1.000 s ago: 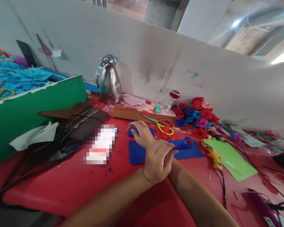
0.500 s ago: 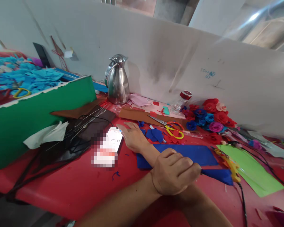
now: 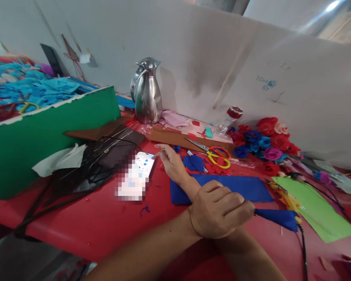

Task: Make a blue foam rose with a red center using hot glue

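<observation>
My arms are crossed over a red table (image 3: pixel 99 226). My left hand (image 3: pixel 219 210) lies on top, closed around one end of a rolled blue felt piece (image 3: pixel 277 217) that sticks out to the right. My right hand (image 3: pixel 171 162) reaches under it to the left, fingers stretched out, with a fingertip touching the top corner of a lit phone (image 3: pixel 136 175) lying flat on the table. A flat blue felt sheet (image 3: pixel 240 186) lies beneath my right wrist. Small blue and red felt scraps (image 3: pixel 197 163) sit just beyond my right hand.
Yellow-and-red scissors (image 3: pixel 215 155) lie behind the scraps, beside a pile of felt roses (image 3: pixel 263 142). A steel jug (image 3: pixel 146 93) stands by the white wall. A green box (image 3: pixel 46 128) of blue felt pieces is on the left; a glue gun (image 3: pixel 283 193) and green sheet (image 3: pixel 312 208) on the right.
My right hand slid left from the blue scraps to the phone, whose screen lit up. My left hand closed on the blue felt roll and drew it right, off the sheet.
</observation>
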The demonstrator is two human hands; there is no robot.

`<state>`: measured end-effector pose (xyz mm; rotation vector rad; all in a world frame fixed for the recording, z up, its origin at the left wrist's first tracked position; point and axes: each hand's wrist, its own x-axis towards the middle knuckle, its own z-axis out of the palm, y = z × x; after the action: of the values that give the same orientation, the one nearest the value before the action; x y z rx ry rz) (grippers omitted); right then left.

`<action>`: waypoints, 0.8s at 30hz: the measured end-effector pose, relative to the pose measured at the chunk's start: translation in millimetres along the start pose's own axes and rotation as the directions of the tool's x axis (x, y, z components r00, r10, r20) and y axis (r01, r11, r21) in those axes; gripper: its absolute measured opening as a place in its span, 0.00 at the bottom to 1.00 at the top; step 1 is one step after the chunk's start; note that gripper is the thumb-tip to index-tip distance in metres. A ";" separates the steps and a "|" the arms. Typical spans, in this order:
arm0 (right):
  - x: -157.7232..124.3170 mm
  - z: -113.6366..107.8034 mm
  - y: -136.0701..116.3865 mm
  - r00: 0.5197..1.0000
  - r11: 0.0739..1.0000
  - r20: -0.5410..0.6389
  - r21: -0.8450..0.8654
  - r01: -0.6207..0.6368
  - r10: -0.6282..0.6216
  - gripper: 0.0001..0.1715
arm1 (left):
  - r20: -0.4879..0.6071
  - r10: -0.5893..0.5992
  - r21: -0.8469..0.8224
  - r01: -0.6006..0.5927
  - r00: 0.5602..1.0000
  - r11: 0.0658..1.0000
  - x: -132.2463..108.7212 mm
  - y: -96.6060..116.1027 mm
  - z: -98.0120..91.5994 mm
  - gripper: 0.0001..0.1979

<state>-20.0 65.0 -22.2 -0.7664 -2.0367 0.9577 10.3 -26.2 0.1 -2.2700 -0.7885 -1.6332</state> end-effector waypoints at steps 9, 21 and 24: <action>-3.7 6.6 -4.0 0.980 0.973 0.076 -0.129 0.192 -0.184 0.17 | 0.031 -0.009 -0.027 0.010 0.999 1.000 -1.5 2.5 1.8 0.09; -2.5 -34.7 16.1 0.984 0.969 -0.177 -0.246 -0.028 -0.017 0.14 | -0.143 -0.101 -0.060 0.093 0.985 0.994 4.4 2.1 -3.0 0.10; -9.8 -36.1 15.4 0.992 0.949 -0.119 -0.314 -0.008 -0.031 0.17 | -0.107 -0.092 -0.054 0.087 0.990 0.995 2.7 2.8 -1.4 0.10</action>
<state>17.9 79.3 -22.4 -0.9549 -2.1072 0.5674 11.3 -28.4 3.4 -2.1853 -0.8431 -1.8190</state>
